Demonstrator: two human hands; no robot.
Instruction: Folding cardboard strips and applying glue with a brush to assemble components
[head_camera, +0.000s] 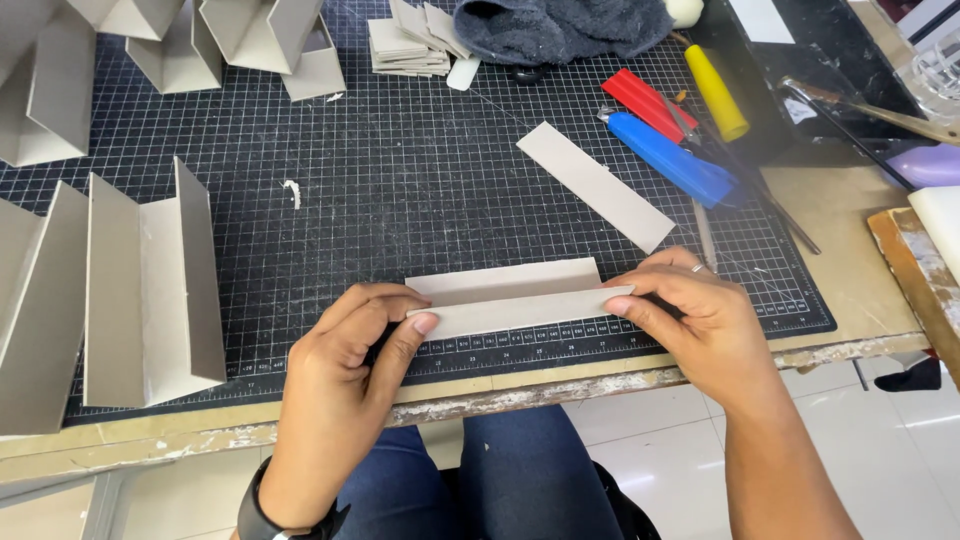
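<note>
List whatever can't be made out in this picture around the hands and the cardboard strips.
Head view:
- Ends of the folded cardboard strip: covered by left hand and right hand.
- Dark object under the grey cloth: mostly covered.
- Folded cardboard pieces: cut by the left edge.
- Cutting mat ruler marks: too small.

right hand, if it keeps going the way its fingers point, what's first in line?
The right hand points left along the folded grey card strip it pinches. Straight on, it would probably first meet the left hand at the strip's other end.
</note>
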